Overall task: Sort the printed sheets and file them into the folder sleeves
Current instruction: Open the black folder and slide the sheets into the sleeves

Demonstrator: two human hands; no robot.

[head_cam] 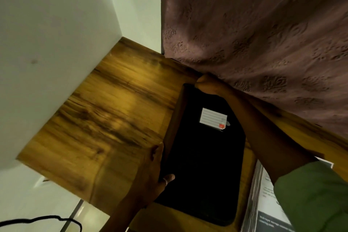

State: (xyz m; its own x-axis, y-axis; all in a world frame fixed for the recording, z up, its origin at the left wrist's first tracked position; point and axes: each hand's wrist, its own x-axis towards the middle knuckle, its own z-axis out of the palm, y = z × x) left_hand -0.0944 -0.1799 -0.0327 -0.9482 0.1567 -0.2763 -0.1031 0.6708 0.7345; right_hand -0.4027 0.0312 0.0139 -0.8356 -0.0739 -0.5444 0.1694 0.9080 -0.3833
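Left of the black folder [203,165], a white wall [47,24] meets the wooden table [113,111], and a black cable [47,219] loops near the table's close corner. At the folder's left edge, the left hand [150,173] grips it, thumb [168,177] lying on the cover and fingers wrapped along the side. The folder rests closed on the table, a white lined label [213,118] on its cover. At its far corner the right hand [209,83] holds the edge with bunched fingers. Right of the folder, a brown patterned curtain [263,34] hangs, and printed sheets [263,203] lie stacked, partly under a green sleeve [316,194].
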